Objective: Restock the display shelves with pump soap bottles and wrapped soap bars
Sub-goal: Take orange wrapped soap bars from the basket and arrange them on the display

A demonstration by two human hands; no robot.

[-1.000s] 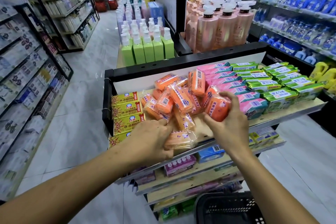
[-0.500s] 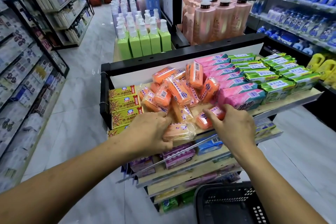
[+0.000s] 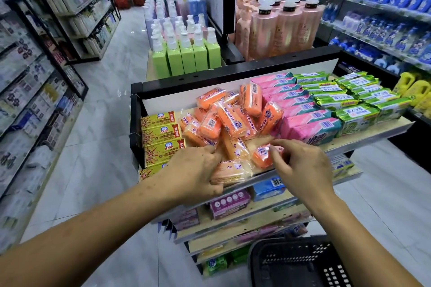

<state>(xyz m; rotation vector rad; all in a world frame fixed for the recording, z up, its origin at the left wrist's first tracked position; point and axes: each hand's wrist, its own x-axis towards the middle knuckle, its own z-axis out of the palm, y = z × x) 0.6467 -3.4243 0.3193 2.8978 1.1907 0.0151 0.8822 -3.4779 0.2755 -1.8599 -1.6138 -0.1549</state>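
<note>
1. Our left hand (image 3: pixel 196 170) grips a pale wrapped soap bar (image 3: pixel 229 172) at the front lip of the top shelf (image 3: pixel 363 138), with fingers and thumb curled round its left end.
2. Our right hand (image 3: pixel 300 168) pinches an orange wrapped soap bar (image 3: pixel 261 158) just beside it, fingers bent round its right end.
3. Behind both lies a loose pile of orange bars (image 3: pixel 231 119), between yellow boxes (image 3: pixel 161 134) and pink bars (image 3: pixel 310 129).
4. Green pump bottles (image 3: pixel 186 56) stand on the display beyond the shelf.
</note>
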